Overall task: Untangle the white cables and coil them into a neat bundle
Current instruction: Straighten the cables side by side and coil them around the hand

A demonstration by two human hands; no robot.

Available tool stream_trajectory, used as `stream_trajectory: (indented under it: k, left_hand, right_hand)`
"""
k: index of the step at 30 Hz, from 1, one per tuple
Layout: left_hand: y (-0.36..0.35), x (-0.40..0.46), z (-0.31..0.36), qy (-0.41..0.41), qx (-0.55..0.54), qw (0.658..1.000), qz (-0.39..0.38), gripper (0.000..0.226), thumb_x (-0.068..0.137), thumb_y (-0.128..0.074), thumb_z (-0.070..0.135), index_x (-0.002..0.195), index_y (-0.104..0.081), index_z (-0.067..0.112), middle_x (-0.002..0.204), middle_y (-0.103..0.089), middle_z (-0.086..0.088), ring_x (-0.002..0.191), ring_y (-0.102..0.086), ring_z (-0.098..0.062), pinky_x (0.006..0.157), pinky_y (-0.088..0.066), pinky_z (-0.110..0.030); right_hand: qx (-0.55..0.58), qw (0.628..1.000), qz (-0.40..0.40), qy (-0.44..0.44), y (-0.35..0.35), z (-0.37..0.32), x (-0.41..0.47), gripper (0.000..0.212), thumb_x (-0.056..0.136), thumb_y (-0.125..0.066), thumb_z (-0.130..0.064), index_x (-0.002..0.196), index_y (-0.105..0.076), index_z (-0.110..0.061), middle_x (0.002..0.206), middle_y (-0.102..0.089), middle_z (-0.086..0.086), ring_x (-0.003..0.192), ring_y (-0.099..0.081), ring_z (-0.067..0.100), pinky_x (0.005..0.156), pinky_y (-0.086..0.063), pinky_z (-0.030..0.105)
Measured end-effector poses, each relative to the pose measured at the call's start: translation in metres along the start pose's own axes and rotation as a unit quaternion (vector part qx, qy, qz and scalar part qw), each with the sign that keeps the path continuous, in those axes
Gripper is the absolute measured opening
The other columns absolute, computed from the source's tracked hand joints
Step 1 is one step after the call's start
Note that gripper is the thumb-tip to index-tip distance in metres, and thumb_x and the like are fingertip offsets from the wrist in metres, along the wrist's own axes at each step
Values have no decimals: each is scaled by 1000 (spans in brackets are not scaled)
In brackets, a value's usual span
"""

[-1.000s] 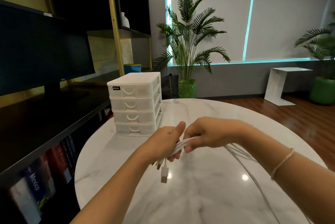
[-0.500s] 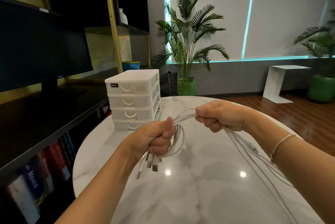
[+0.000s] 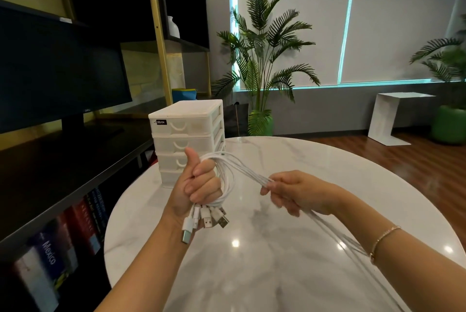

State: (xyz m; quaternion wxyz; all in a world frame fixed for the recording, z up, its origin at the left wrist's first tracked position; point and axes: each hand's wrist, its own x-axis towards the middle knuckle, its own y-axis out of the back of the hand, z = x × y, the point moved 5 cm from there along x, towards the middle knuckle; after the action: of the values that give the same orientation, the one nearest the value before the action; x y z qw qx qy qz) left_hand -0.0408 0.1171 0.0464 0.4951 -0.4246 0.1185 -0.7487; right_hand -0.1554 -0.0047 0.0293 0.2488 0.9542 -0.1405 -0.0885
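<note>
I am gripping the white cables (image 3: 228, 173) in my raised left hand (image 3: 199, 185), plugs dangling beneath my fist, while the strands are looping rightward into my right hand (image 3: 297, 192), whose fingers are pinching them above the table (image 3: 290, 261).

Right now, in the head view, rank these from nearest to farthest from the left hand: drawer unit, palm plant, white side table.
1. Drawer unit, just behind the left hand.
2. Palm plant, on the floor beyond the marble table.
3. White side table, far right by the window.
</note>
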Motion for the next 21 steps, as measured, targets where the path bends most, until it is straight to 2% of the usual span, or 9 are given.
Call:
stream_trajectory:
  k: [1, 3, 6, 8, 10, 12, 14, 17, 21]
  left_hand:
    - [1, 1, 1, 5, 6, 1000, 1, 50, 100, -35, 40, 83, -57, -2, 54, -43, -6, 55, -43, -17, 55, -35, -25]
    - [3, 4, 3, 27, 33, 999, 7, 50, 100, -33, 40, 84, -58, -2, 46, -34, -3, 54, -42, -16, 55, -34, -25]
    - [3, 10, 0, 63, 60, 996, 24, 51, 100, -30, 39, 84, -57, -1, 49, -38, -4, 54, -42, -16, 54, -35, -25]
    - [0, 14, -2, 70, 59, 996, 24, 50, 101, -31, 38, 83, -57, -1, 55, -44, -6, 52, -43, -17, 54, -37, -25]
    - [-2, 18, 0, 71, 42, 996, 14, 51, 100, -32, 39, 82, -58, -1, 54, -49, -9, 51, -48, -18, 55, -40, -24]
    - [-1, 19, 9, 68, 35, 997, 6, 53, 100, -31, 41, 83, -59, -1, 56, -51, -10, 53, -50, -18, 57, -42, -25]
    - [3, 15, 20, 50, 37, 998, 8, 55, 99, -30, 42, 84, -59, -2, 58, -56, -10, 55, -55, -20, 59, -44, -27]
    - [14, 8, 26, 13, 21, 1000, 18, 55, 97, -34, 44, 81, -61, -2, 67, -68, -14, 64, -67, -23, 60, -46, -26]
    - [28, 6, 24, -83, -14, 982, 169, 48, 83, -55, 49, 56, -60, 10, 40, -54, 2, 35, -52, -8, 39, -41, -15]
  right_hand:
    - [-30, 999, -19, -8, -1, 2, 0, 23, 100, -40, -16, 102, -63, -18, 78, -65, -3, 60, -54, 11, 65, -53, 26]
    - [-71, 997, -28, -17, 2, 0, -1, 31, 96, -44, -3, 117, -56, -23, 108, -66, -4, 89, -62, 11, 91, -51, 32]
    - [-38, 997, 51, 49, 8, -31, 6, 58, 92, -52, -1, 139, -36, -30, 126, -49, -9, 115, -51, 11, 92, -43, 22]
    - [-100, 986, 82, 103, -5, -60, 13, 61, 93, -54, -9, 145, -28, -28, 126, -45, -12, 114, -46, 8, 93, -38, 22]
    - [-207, 957, 133, 151, -22, -72, 21, 49, 98, -46, -16, 144, -32, -23, 120, -54, -6, 102, -52, 9, 88, -37, 21]
    - [-232, 932, 208, 184, -30, -68, 20, 30, 100, -39, -21, 128, -50, -19, 85, -60, -7, 70, -50, 6, 70, -38, 22]
    - [-245, 921, 243, 184, -31, -55, 18, 29, 101, -36, -30, 109, -57, -12, 66, -49, -8, 58, -43, 5, 62, -38, 25]
    - [-270, 920, 227, 171, -34, -50, 14, 40, 99, -35, -39, 99, -61, -9, 72, -53, -4, 65, -47, 12, 68, -44, 31]
    - [-284, 940, 163, 98, -33, -39, 21, 36, 99, -32, -42, 91, -57, -18, 77, -53, -9, 74, -49, 12, 72, -41, 28]
